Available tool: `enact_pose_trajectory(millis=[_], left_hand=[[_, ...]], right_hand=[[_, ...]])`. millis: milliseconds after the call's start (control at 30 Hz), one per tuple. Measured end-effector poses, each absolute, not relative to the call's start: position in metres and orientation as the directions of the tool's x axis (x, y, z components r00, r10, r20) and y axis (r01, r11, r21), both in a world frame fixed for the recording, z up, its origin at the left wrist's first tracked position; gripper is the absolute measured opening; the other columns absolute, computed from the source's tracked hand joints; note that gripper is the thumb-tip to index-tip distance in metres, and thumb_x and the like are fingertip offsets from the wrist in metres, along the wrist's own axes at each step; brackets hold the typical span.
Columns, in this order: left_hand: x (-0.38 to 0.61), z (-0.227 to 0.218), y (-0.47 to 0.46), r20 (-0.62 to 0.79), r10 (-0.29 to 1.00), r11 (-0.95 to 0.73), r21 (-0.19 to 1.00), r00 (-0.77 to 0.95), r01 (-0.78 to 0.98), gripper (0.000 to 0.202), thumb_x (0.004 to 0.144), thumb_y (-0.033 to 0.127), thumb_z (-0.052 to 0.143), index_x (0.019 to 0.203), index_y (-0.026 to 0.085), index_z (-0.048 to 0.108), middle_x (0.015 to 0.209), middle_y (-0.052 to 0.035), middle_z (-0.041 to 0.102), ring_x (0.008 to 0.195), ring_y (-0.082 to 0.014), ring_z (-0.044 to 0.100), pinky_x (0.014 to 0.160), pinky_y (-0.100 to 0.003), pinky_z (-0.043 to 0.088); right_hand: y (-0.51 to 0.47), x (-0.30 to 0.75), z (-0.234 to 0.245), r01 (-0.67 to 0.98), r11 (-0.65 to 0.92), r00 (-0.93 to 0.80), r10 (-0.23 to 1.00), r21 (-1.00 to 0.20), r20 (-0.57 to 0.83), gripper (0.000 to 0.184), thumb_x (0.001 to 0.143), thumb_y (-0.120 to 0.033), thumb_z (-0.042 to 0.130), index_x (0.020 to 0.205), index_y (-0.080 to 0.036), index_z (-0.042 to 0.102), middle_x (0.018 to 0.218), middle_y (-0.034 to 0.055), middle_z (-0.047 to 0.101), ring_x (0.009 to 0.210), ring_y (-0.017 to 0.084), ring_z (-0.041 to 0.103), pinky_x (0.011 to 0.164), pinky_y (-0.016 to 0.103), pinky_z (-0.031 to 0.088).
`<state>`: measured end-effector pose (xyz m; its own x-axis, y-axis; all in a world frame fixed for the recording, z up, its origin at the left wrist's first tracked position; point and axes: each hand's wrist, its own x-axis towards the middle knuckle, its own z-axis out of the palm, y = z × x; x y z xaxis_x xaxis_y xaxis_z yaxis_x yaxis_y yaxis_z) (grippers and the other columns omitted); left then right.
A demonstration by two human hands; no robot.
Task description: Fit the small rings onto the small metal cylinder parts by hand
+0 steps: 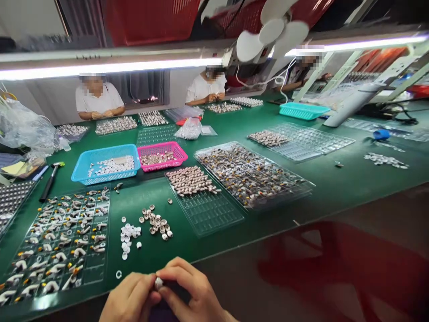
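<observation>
Currently pinching small rounded silvery cap [158,283] btwn L hand [129,297] & R hand [192,290], touching both, nearer to neither; held by near edge of green tabletop [147,259], this side of loose metal caps [163,222]; long axis unclear.

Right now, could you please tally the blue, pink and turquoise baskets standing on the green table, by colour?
Blue basket: 1
Pink basket: 1
Turquoise basket: 1
Total: 3
</observation>
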<state>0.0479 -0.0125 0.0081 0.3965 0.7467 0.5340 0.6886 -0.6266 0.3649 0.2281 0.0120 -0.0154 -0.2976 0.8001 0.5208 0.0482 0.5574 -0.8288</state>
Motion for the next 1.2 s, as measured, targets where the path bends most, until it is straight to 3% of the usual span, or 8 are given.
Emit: enact_pose_trajectory(millis=[233, 967, 1200], left_hand=[[0.052, 0.031, -0.007, 0.532, 0.73, -0.654, 0.362, 0.429, 0.664, 0.018, 0.101, 0.019, 0.044, 0.098, 0.017, 0.061, 0.077, -0.0023, 0.071, 0.066, -0.0117, 0.069, 0.063, -0.019, 0.056], [0.05, 0.028, -0.014, 0.514, 0.63, -0.671, -0.018, 0.582, 0.741, 0.023, 0.1, 0.009, 0.038, 0.097, 0.011, 0.06, 0.077, -0.0044, 0.067, 0.068, -0.0157, 0.064, 0.067, -0.028, 0.051], [0.05, 0.021, -0.019, 0.464, 0.664, -0.667, 0.013, 0.586, 0.745, 0.024, 0.099, 0.006, 0.035, 0.093, 0.012, 0.057, 0.073, -0.0025, 0.063, 0.062, -0.0147, 0.058, 0.062, -0.028, 0.045]], right_hand=[[0.008, 0.231, -0.002, 0.027, 0.46, -0.301, 0.85, -0.887, 0.432, 0.022, 0.091, -0.015, 0.06, 0.109, -0.016, 0.072, 0.089, 0.0087, 0.069, 0.077, 0.015, 0.068, 0.07, 0.025, 0.06], [0.009, 0.235, 0.0, 0.059, 0.468, -0.37, 0.83, -0.882, 0.416, 0.023, 0.092, -0.014, 0.055, 0.109, -0.014, 0.07, 0.091, 0.0103, 0.069, 0.079, 0.015, 0.066, 0.071, 0.025, 0.06], [0.007, 0.234, 0.001, 0.1, 0.43, -0.413, 0.839, -0.897, 0.355, 0.02, 0.09, -0.011, 0.053, 0.102, -0.012, 0.069, 0.086, 0.0097, 0.067, 0.076, 0.016, 0.063, 0.07, 0.026, 0.056]])
